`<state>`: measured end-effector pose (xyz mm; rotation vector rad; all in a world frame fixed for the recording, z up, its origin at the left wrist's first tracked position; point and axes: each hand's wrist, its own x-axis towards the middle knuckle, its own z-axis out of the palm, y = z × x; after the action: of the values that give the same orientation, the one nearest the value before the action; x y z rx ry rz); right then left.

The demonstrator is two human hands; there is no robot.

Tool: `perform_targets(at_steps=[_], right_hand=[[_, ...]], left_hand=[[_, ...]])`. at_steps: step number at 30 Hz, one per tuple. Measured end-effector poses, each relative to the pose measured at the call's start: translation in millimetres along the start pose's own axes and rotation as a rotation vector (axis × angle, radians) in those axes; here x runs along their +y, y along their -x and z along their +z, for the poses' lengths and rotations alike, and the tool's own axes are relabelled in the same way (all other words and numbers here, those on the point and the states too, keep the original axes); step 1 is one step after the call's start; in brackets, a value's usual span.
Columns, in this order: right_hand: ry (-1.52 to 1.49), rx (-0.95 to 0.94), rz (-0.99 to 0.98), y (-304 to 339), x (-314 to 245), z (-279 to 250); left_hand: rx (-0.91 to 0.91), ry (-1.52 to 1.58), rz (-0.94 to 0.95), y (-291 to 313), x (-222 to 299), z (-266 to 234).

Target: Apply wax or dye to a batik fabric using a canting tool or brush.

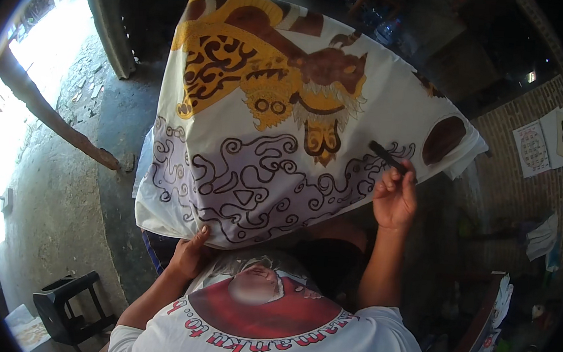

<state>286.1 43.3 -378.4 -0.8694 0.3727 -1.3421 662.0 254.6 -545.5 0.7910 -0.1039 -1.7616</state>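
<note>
A large white cloth [395,72] is spread in front of me. It carries a yellow and brown figure over a pale purple band with dark curling lines. At its near edge my left hand [189,255] grips the cloth, thumb on top and the other fingers hidden beneath. My right hand [395,201] is raised at the cloth's right side, closed round a dark brush [385,156]. The brush slants up and left, its wide dark tip over the right end of the curls. Whether that tip touches the fabric I cannot tell.
A black plastic stool [73,305] stands at the lower left on the concrete floor [47,217]. A wooden pole [58,115] leans in from the left. Papers [533,148] hang on the brick wall [497,127] at the right. Beside me at the lower right is a dark wooden edge [478,324].
</note>
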Motion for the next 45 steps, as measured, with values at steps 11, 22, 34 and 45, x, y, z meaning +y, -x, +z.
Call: perform_targets(at_steps=[11,22,34,45], right_hand=[[0.08,0.645,-0.288,124,-79,-155],[0.235,1.352,-0.154,262,-48,-325],[0.552,1.687,-0.212,356,-46,-410],[0.501,1.776,0.221,386,-40,-434]], left_hand=[[0.025,-0.186,-0.035,14,-4,19],[-0.008,0.0,-0.094,24,-8,54],[0.34,-1.306,0.29,14,0,44],[0.259,-1.462,0.157,18,3,71]])
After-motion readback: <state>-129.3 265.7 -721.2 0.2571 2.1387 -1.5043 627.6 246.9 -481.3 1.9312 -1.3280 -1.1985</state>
